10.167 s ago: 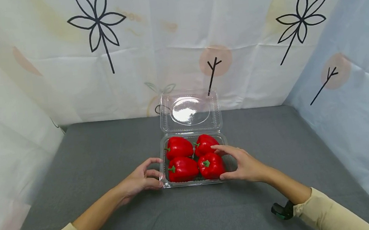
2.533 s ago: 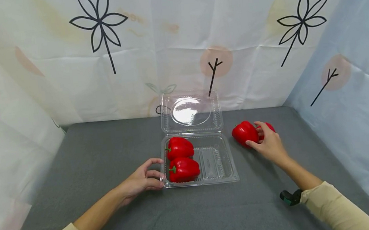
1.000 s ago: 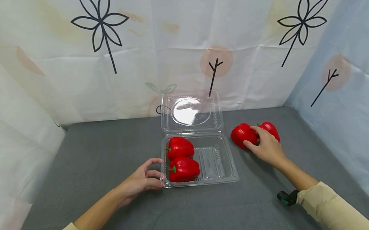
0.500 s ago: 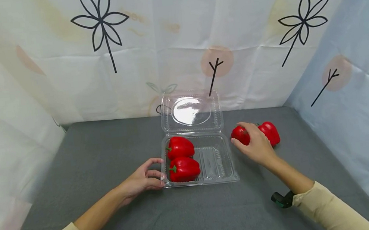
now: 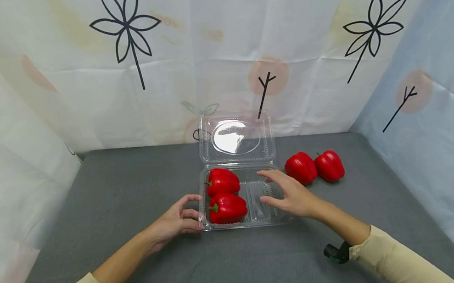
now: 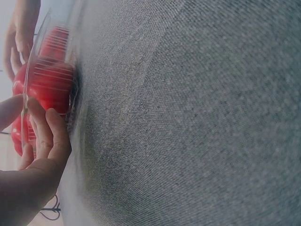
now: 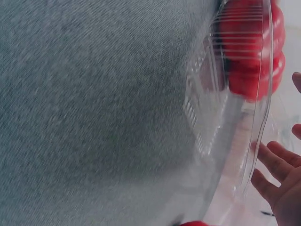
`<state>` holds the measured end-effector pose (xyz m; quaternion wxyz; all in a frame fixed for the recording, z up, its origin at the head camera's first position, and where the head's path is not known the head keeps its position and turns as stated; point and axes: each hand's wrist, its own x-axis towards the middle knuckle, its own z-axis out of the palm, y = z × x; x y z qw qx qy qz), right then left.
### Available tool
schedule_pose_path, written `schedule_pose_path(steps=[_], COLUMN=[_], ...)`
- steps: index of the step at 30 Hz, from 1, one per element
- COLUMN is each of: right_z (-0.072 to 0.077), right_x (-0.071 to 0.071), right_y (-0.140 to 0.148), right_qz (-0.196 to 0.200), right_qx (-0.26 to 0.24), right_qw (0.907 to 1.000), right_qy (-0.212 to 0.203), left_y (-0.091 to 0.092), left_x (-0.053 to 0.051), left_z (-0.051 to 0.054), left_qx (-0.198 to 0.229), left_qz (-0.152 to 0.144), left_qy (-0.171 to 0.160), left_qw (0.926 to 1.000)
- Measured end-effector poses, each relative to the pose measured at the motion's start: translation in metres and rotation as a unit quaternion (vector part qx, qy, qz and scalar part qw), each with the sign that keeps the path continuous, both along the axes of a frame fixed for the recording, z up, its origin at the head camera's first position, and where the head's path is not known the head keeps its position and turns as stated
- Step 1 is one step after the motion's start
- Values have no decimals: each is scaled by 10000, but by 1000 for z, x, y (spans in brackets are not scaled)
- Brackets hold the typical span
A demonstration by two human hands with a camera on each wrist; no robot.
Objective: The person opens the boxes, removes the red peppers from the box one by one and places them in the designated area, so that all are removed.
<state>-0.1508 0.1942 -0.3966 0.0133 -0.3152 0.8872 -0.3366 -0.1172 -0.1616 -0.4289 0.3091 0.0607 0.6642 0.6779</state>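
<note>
A clear plastic clamshell container (image 5: 260, 223) lies with its lid (image 5: 228, 155) raised at the back. Two red bell peppers, a rear one (image 5: 222, 181) and a front one (image 5: 227, 208), fill its left half. My left hand (image 5: 178, 218) holds the container's left rim; the left wrist view has one fingertip above the rim and other fingers against the outer wall. Over the right half is my right hand (image 5: 292, 194), fingers spread and holding nothing. Two more red bell peppers, a nearer one (image 5: 301, 168) and a farther one (image 5: 330, 166), sit side by side on the table to the right.
A grey cloth (image 5: 240, 264) covers the table. Patterned white curtains (image 5: 217, 45) hang behind and at both sides, and the raised lid stands close to the back one.
Since the first frame, two bell peppers have gone from the container's right half to the table. In the last half second my right hand left them and moved left over the container.
</note>
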Motion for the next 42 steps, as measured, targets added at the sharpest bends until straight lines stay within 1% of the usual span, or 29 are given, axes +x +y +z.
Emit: schedule_pose_path(steps=[6,10,14,21,26,36,42], right_z=[-1,-4,-5,-7,-7,-5,-5], right_x=[1,3,5,6,9,10,10], right_y=[-12,-19,-26,-38,-45,-53,-55], right_qz=[263,524,715,837,907,837,861], right_qx=[100,35,76,320,532,689,708], right_qw=[9993,9976,9957,9924,9910,9904,9910], right_qy=[-243,-442,-589,-845,-825,-854,-747], left_y=[0,0,0,0,-1,0,0], left_x=[0,0,0,1,1,1,1], left_z=[0,0,0,0,0,0,-1], left_qx=[7,42,35,-23,-16,-8,4], left_qz=[-1,-17,-17,-8,9,9,-6], left_qy=[-7,21,56,72,38,14,18], left_qw=[10000,10000,10000,10000,10000,10000,10000])
